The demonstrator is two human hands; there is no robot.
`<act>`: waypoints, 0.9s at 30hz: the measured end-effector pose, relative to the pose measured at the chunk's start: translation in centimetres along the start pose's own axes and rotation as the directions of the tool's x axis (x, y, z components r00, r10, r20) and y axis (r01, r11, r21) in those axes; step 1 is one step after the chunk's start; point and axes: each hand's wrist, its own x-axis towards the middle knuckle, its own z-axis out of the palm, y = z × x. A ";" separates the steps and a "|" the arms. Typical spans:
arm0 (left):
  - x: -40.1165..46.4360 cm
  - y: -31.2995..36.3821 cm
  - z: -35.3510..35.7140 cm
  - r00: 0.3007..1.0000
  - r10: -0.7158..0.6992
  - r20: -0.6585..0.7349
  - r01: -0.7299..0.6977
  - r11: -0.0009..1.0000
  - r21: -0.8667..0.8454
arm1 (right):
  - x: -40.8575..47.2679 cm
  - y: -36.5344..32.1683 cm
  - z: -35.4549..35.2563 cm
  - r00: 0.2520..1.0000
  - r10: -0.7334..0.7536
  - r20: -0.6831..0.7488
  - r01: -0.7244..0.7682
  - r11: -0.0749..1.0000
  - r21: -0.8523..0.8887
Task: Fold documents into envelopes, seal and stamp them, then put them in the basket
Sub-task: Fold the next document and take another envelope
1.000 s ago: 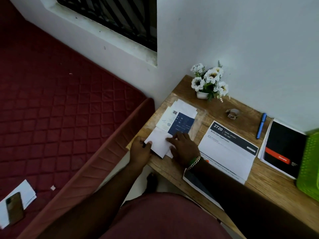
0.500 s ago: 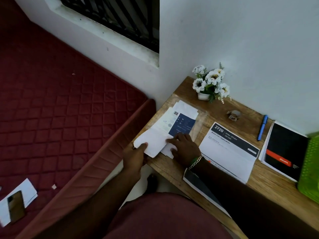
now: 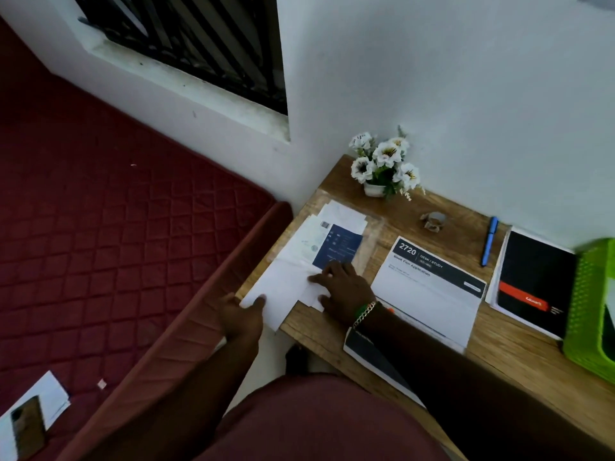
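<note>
At the wooden desk's (image 3: 519, 354) left edge, left hand (image 3: 241, 319) pinches the overhanging white envelope (image 3: 283, 291); right hand (image 3: 344, 289) seemingly presses flat

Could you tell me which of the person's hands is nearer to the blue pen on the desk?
The right hand. It presses flat on the white papers, with the 2720 document between it and the blue pen. The left hand grips the papers' corner at the desk's opposite edge, farther away.

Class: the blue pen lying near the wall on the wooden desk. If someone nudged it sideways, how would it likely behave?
The blue pen looks slim and rounded, so it would probably roll rather than slide. It likely weighs little, so a light touch moves it. It lies free on the bare desk, so nothing nearby would stop it quickly.
</note>
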 end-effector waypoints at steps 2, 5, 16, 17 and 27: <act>3.6 -4.7 0.9 0.998 -0.057 -0.034 0.056 0.998 -0.033 | -0.2 0.0 0.0 1.000 -0.001 -0.004 0.001 1.000 0.005; 1.8 -2.4 0.2 0.992 -0.129 -0.003 0.128 0.982 -0.139 | -0.1 0.1 0.1 1.000 -0.003 -0.001 0.003 1.000 0.008; -7.3 11.9 -0.7 0.997 0.001 0.080 0.033 0.907 -0.420 | -1.2 0.0 -1.6 0.998 -0.058 -0.007 0.058 0.976 0.209; -8.0 13.2 -0.3 0.995 0.037 0.090 0.003 0.911 -0.411 | -1.7 0.0 -2.2 0.996 -0.073 -0.043 0.082 0.955 0.283; -13.0 19.6 7.6 0.818 0.432 0.380 -0.370 0.901 -0.227 | -6.9 -0.3 -7.8 0.776 0.336 -0.534 0.227 0.640 0.734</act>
